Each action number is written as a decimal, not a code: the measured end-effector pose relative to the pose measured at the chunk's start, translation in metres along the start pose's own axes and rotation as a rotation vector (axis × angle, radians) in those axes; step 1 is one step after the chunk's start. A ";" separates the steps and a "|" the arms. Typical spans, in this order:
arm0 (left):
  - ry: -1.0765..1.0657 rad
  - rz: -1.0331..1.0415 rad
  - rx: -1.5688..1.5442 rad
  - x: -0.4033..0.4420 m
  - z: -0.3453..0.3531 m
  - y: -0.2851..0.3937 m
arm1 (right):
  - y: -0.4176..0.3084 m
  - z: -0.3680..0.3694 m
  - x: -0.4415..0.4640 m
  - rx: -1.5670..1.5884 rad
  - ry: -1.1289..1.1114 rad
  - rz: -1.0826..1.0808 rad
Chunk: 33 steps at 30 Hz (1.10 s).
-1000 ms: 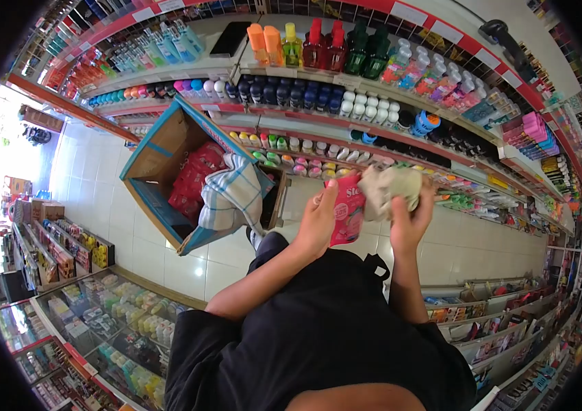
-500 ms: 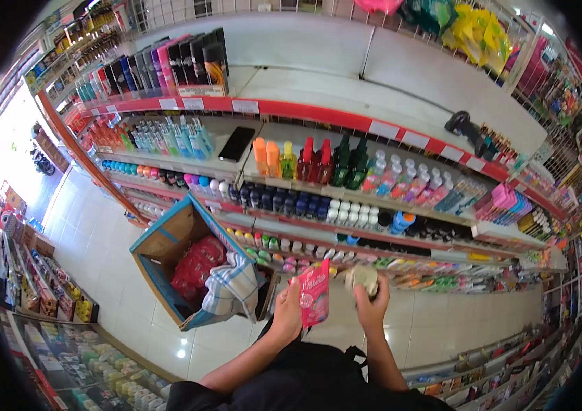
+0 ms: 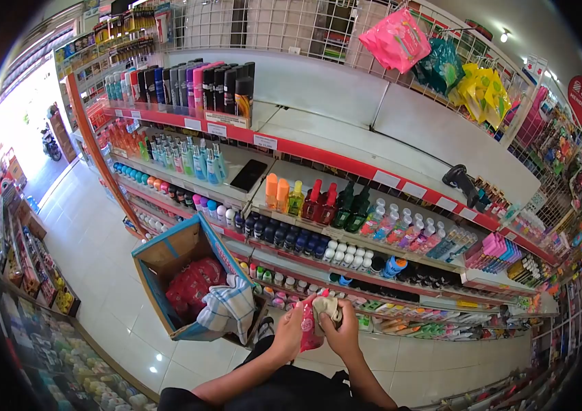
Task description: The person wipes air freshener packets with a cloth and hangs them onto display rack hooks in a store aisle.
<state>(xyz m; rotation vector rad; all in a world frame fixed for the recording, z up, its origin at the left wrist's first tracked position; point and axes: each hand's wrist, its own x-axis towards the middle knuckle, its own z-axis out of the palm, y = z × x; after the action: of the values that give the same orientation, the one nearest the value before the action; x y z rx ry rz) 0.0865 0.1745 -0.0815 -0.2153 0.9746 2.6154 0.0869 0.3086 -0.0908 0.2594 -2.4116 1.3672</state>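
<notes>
My left hand (image 3: 288, 337) is closed on a pink plastic packet (image 3: 309, 334), held upright in front of my body. In my right hand (image 3: 344, 335) is a bunched beige cloth (image 3: 328, 309), which lies against the packet's upper right side and hides part of it. Both hands are close together, just below the lower shelves. To their left stands an open cardboard box (image 3: 151, 263) with blue edges. Red-pink packets (image 3: 194, 283) lie inside it, and a blue-and-white checked cloth (image 3: 228, 307) hangs over its near right side.
A shelf unit (image 3: 366, 163) with red edging runs across the front, holding rows of bottles. A black phone (image 3: 249, 175) lies on one shelf. Above, pink packs (image 3: 396, 41) hang from a wire grid. A glass case (image 3: 65, 363) is at lower left.
My right hand has brought the beige cloth leftward against the pink packet; they were apart before. The view has tilted up, showing more of the upper grid.
</notes>
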 end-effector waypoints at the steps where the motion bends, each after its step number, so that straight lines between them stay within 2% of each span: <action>1: 0.011 -0.010 -0.007 0.002 0.002 0.000 | -0.002 0.001 -0.002 0.041 -0.011 0.072; 2: -0.013 0.019 0.031 0.005 0.000 -0.003 | -0.006 0.003 -0.001 0.019 0.016 -0.044; 3: -0.034 0.049 0.072 0.007 -0.004 -0.006 | -0.007 0.003 -0.007 0.020 0.000 -0.018; 5: 0.029 0.045 0.062 0.012 -0.008 -0.010 | -0.009 0.006 -0.014 0.237 -0.031 -0.096; 6: -0.048 0.030 0.029 0.010 -0.009 -0.009 | -0.016 0.007 -0.016 0.227 -0.042 -0.169; 7: -0.123 0.009 -0.004 0.008 -0.011 -0.009 | -0.015 0.009 -0.017 0.236 -0.048 -0.145; 11: 0.018 -0.016 0.040 0.008 -0.004 -0.008 | -0.003 0.010 -0.014 0.097 -0.013 -0.176; 13: 0.032 0.060 0.082 0.008 0.001 -0.011 | 0.009 0.008 -0.012 -0.007 0.057 -0.194; 17: 0.026 0.036 0.144 0.012 -0.005 -0.011 | 0.028 0.000 -0.009 0.067 0.288 0.162; 18: 0.045 0.009 0.142 0.009 -0.002 -0.009 | 0.023 -0.003 -0.011 0.063 0.280 0.193; 20: 0.065 -0.007 0.081 0.008 0.004 -0.002 | 0.013 -0.007 -0.010 0.542 0.342 0.248; 21: 0.077 -0.025 0.085 0.010 0.001 -0.004 | 0.010 -0.005 -0.010 0.542 0.345 0.270; 23: -0.026 -0.021 0.161 0.013 -0.008 -0.012 | 0.002 0.001 -0.008 0.258 0.110 -0.154; 24: -0.081 -0.018 0.127 0.012 -0.012 -0.016 | -0.005 0.003 -0.003 0.167 0.004 -0.241; 27: 0.014 -0.044 0.140 0.011 -0.020 -0.018 | 0.020 0.015 -0.004 0.063 0.065 -0.218; 28: -0.019 -0.079 0.050 0.013 -0.024 -0.018 | 0.030 0.016 -0.002 0.066 0.060 -0.213; 30: -0.002 -0.074 0.006 0.010 -0.021 -0.009 | 0.050 0.013 -0.001 0.003 0.119 0.091; 31: 0.005 -0.064 -0.037 0.010 -0.017 -0.002 | 0.060 0.010 -0.001 0.004 0.122 0.095; 33: -0.001 -0.030 -0.030 0.012 -0.014 0.008 | 0.070 0.005 0.003 0.359 0.309 0.383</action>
<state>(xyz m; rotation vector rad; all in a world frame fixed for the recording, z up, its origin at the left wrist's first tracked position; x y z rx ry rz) 0.0732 0.1627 -0.0900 -0.2337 0.9253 2.6043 0.0605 0.3406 -0.1476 -0.3237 -2.0154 1.8502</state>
